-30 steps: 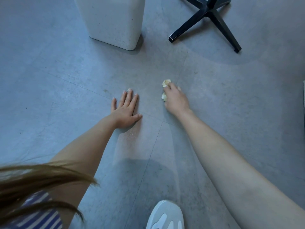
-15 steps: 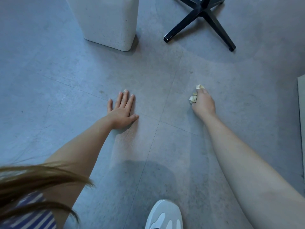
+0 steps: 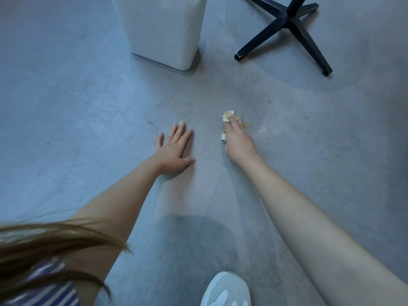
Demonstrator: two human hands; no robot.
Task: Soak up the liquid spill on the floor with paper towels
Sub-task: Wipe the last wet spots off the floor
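Note:
My right hand [image 3: 238, 141] presses a crumpled, yellow-stained wad of paper towel [image 3: 227, 115] against the grey floor; most of the wad is hidden under the fingers, with bits showing at the fingertips and by the thumb. A small wet glistening patch [image 3: 262, 130] lies just right of that hand. My left hand [image 3: 174, 149] lies flat on the floor with its fingers spread, a short way left of the right hand, and holds nothing.
A white square bin [image 3: 163, 29] stands on the floor at the back, left of centre. A black four-legged chair base [image 3: 287, 25] sits at the back right. My white shoe [image 3: 225, 290] is at the bottom edge. Floor tile seams cross between the hands.
My right hand slid the paper towel wad out to the right and has now come back left toward the left hand. The left hand stayed planted.

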